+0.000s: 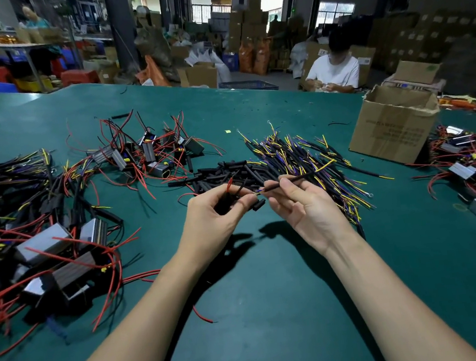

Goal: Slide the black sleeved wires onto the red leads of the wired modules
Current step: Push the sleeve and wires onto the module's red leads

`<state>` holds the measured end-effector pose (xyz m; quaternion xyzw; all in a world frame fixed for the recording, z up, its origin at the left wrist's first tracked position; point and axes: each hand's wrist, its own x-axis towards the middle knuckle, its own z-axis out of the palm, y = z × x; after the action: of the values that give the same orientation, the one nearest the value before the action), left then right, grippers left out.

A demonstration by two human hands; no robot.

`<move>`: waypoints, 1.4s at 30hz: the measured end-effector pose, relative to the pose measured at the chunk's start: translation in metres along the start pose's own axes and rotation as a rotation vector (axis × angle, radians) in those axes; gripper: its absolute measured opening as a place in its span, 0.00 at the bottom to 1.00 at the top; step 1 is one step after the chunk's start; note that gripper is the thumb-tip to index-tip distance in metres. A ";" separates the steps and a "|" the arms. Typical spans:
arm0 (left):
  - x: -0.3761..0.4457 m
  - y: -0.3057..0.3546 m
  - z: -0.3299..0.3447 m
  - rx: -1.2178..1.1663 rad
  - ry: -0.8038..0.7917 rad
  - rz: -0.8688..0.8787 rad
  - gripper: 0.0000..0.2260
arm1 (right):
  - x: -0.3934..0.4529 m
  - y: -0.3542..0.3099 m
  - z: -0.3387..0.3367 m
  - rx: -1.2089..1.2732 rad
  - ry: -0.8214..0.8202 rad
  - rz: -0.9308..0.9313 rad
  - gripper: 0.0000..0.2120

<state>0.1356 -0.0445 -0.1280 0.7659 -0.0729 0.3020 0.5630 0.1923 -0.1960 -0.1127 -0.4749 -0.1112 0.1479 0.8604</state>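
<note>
Two hands meet above the green desk (275, 309): left hand (214, 215) pinches a thin red lead (229, 185), right hand (302, 205) pinches a black sleeved wire (290, 181). Best aligning tips squarely before sliding.

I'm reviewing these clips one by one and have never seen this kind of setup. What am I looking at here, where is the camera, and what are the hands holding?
There is no machine here: a person works with bare hands, and the one picture comes from a camera worn on their head, looking forward and down.

The left hand grips red leads and a short black tube. The right hand pinches a black sleeved wire, its end pointed towards the left hand.

On the green table lie a pile of loose black tubes, a heap of black wires with yellow and purple ends, metal modules with red leads at left, more at right, and an open cardboard box. Another person sits at the far edge.
</note>
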 end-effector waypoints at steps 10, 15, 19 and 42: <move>0.000 -0.003 -0.002 0.011 0.022 -0.058 0.04 | 0.000 0.003 -0.001 -0.037 -0.001 0.042 0.04; 0.000 -0.001 -0.001 0.008 0.007 -0.082 0.04 | 0.000 0.003 -0.003 -0.098 -0.023 0.017 0.07; 0.000 0.001 -0.002 -0.003 0.017 -0.108 0.04 | -0.002 0.002 -0.002 -0.239 -0.052 -0.038 0.11; -0.002 0.006 -0.004 0.024 0.004 -0.090 0.04 | -0.003 0.006 0.003 -0.265 -0.056 -0.047 0.06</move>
<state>0.1299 -0.0438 -0.1236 0.7745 -0.0339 0.2786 0.5669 0.1875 -0.1913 -0.1163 -0.5773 -0.1646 0.1249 0.7900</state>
